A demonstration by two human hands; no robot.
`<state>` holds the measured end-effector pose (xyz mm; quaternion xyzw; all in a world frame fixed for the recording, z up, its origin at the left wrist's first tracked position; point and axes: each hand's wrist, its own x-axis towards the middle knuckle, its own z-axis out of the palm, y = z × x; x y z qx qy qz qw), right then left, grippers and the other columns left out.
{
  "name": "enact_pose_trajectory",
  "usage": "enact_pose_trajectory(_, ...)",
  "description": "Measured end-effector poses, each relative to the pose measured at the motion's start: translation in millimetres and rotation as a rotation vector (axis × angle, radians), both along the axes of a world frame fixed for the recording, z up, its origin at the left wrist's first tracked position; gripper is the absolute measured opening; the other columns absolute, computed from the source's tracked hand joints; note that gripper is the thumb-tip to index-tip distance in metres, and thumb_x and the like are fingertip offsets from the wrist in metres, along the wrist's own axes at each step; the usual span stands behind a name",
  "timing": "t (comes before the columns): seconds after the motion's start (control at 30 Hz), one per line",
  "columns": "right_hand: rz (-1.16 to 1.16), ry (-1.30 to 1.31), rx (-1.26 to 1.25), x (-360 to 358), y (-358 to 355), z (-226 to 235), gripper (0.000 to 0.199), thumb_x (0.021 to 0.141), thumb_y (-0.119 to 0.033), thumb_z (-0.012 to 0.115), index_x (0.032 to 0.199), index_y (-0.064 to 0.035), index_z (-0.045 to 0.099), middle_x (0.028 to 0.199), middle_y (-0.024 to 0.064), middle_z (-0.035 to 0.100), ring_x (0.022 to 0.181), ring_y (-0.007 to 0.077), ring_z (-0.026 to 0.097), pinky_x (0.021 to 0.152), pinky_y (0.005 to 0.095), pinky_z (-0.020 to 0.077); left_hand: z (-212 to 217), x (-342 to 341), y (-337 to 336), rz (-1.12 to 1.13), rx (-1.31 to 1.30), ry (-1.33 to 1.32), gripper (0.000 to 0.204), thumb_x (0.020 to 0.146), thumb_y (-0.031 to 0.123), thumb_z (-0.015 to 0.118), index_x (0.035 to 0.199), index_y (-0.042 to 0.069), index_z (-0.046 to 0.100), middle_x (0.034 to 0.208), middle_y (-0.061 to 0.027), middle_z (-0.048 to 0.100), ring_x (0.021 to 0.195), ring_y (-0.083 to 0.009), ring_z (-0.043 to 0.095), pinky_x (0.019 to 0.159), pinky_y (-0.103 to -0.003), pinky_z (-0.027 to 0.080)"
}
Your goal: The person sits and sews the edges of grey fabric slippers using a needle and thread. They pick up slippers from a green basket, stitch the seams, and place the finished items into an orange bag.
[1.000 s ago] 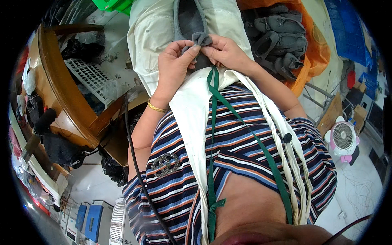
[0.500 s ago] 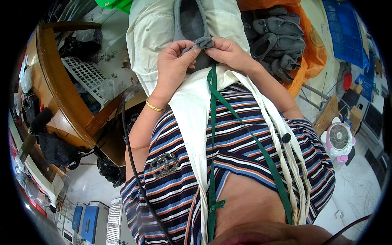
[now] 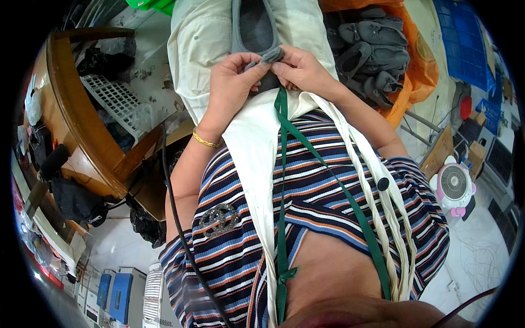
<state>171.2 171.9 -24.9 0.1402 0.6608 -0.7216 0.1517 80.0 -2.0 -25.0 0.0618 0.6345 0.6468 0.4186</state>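
A grey slipper shoe [image 3: 237,33] lies in my lap on the light trousers [image 3: 199,46], its opening facing up. Both hands meet at its near end, around a small grey fabric bow [image 3: 272,55]. My left hand [image 3: 235,76] pinches one side of the bow between thumb and fingers. On the other side, my right hand [image 3: 302,70] pinches the bow with thumb and forefinger. Its remaining fingers curl underneath. The toe of the shoe is largely hidden behind my hands. A green ribbon [image 3: 283,104] hangs from my neck and passes just below them.
To the right, an orange bag [image 3: 424,65] holds several similar grey shoes [image 3: 383,34]. A curved wooden table [image 3: 74,120] stands at the left, beside a white plastic basket [image 3: 112,101]. A dark cable [image 3: 174,208] runs past my left arm. A pink-and-white fan [image 3: 455,183] stands at right.
My right fingers have shifted slightly on the bow and curled more below it. The bow's right end is tilted up more. Both hands still grip it.
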Motion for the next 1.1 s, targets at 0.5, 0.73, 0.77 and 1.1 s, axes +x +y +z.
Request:
enact_pose_trajectory(0.5, -0.054, 0.279, 0.275, -4, -2, -9, 0.025, 0.092, -0.018, 0.056, 0.109, -0.0002, 0.052, 0.100, 0.0075, 0.056, 0.095, 0.0139, 0.054, 0.085, 0.0288, 0.0457, -4, 6, 3, -0.017, 0.041, 0.012, 0.010, 0.085, 0.008, 0.073, 0.093, 0.003, 0.070, 0.083, 0.0002, 0.068, 0.071, -0.0039, 0.057, 0.061, -0.021, 0.049)
enact_pose_trajectory(0.73, -0.062, -0.107, -0.164, -9, -1, 16, 0.018, 0.094, -0.011, 0.053, 0.111, -0.0081, 0.049, 0.070, 0.0000, 0.055, 0.054, 0.0057, 0.051, 0.048, 0.0200, 0.0393, 2, 8, 1, -0.072, 0.010, 0.025, 0.013, 0.090, 0.011, 0.070, 0.098, 0.003, 0.066, 0.079, 0.0035, 0.064, 0.062, -0.0018, 0.054, 0.054, -0.018, 0.044)
enact_pose_trajectory(0.77, -0.030, -0.171, -0.210, -9, 5, 21, 0.019, 0.095, -0.012, 0.053, 0.112, -0.0084, 0.049, 0.070, 0.0008, 0.057, 0.052, 0.0061, 0.052, 0.046, 0.0199, 0.0402, 2, 9, 2, -0.090, -0.008, 0.019, 0.013, 0.090, 0.011, 0.070, 0.099, 0.003, 0.066, 0.079, 0.0034, 0.064, 0.062, -0.0020, 0.054, 0.054, -0.018, 0.044)
enact_pose_trajectory(1.1, 0.061, 0.439, 0.514, -27, 28, 14, 0.014, 0.088, -0.009, 0.059, 0.099, -0.0020, 0.064, 0.081, 0.0122, 0.067, 0.071, 0.0255, 0.065, 0.066, 0.0353, 0.0495, 0, 8, -2, -0.144, 0.042, 0.057, 0.012, 0.094, 0.012, 0.064, 0.100, 0.006, 0.056, 0.082, 0.0030, 0.057, 0.067, -0.0036, 0.053, 0.059, -0.019, 0.047)
